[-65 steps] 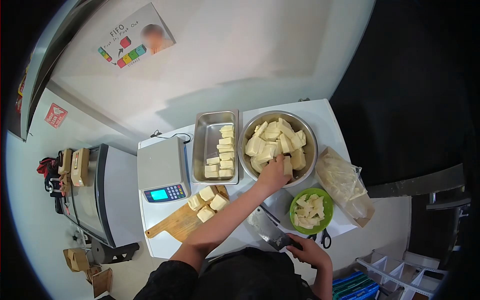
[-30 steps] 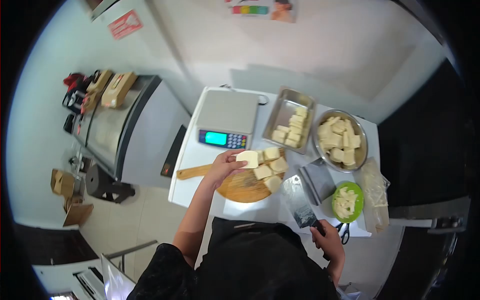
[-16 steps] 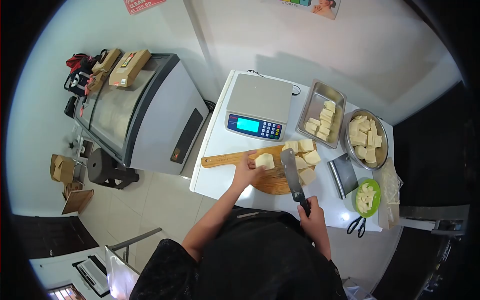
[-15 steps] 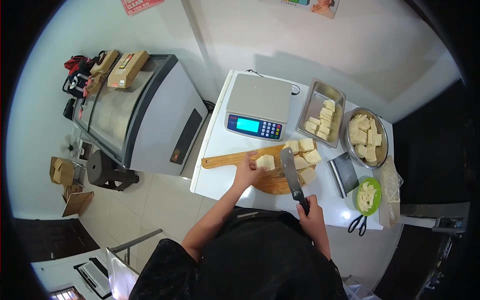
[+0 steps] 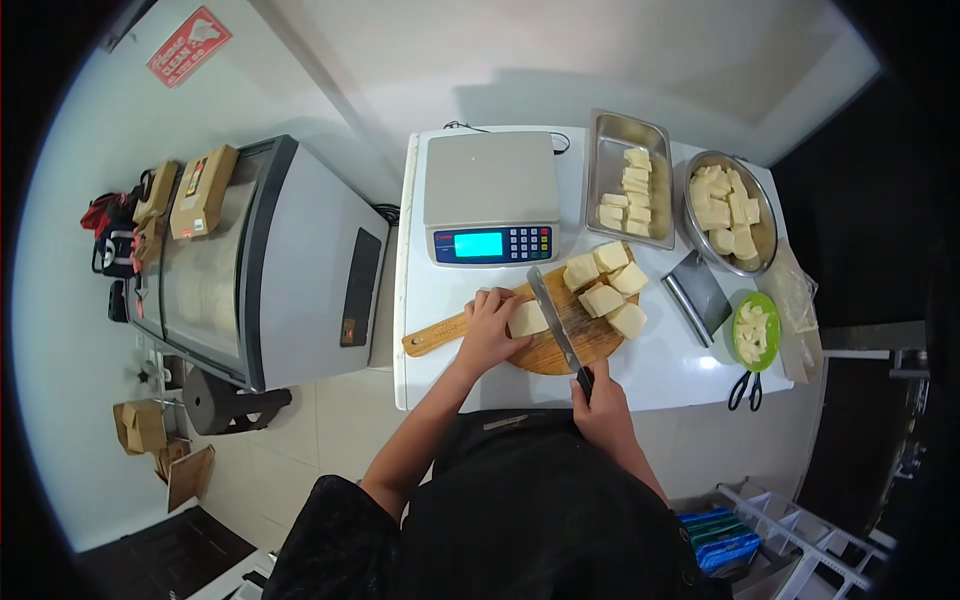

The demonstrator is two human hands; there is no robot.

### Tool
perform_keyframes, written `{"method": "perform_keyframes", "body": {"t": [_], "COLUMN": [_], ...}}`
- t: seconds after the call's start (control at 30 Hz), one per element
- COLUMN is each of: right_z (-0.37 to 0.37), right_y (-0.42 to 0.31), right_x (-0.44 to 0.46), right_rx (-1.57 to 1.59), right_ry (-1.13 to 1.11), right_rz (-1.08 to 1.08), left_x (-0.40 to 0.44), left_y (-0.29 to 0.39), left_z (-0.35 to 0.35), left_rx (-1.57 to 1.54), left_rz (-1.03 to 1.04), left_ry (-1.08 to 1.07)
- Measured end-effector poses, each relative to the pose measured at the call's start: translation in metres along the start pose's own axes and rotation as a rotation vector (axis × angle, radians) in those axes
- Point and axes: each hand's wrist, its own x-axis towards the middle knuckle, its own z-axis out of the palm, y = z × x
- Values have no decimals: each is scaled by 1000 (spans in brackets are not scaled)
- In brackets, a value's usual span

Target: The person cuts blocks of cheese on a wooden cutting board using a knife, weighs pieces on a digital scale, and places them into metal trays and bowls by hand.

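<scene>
A wooden cutting board with a handle [image 5: 560, 357] lies at the front of the white table. On it, my left hand [image 5: 487, 328] is closed around the left side of a pale cream block of food [image 5: 528, 319], whose exact kind I cannot make out. My right hand [image 5: 604, 408] grips the black handle of a kitchen knife [image 5: 553, 318]. The blade stands nearly on edge beside the block's right side; whether it touches is unclear. Several similar pale blocks [image 5: 602, 299] sit on the board to the right of the knife.
Behind the board stands a digital scale [image 5: 490, 185]. To the right are a steel tray [image 5: 606, 165] and a steel bowl [image 5: 765, 225] of pale pieces, a metal bench scraper [image 5: 700, 295], a green bowl [image 5: 771, 345] and black-handled scissors [image 5: 745, 391]. A freezer [image 5: 320, 260] stands left.
The knife has moved left from beside the other blocks to the held block, and its blade has turned from flat-on to edge-on. My view has shifted and rotated. My left hand keeps the block.
</scene>
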Motion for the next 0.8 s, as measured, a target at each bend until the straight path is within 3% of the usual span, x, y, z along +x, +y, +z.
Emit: {"method": "perform_keyframes", "body": {"t": [0.2,0.8], "right_z": [22,39], "right_y": [-4,-8], "right_x": [4,13], "right_rx": [-19,-59], "right_ry": [28,24], "right_rz": [55,105], "left_x": [0,-1], "left_y": [-1,-3], "left_z": [11,19], "left_rx": [-43,23], "left_rz": [-81,-67], "left_ry": [65,111]}}
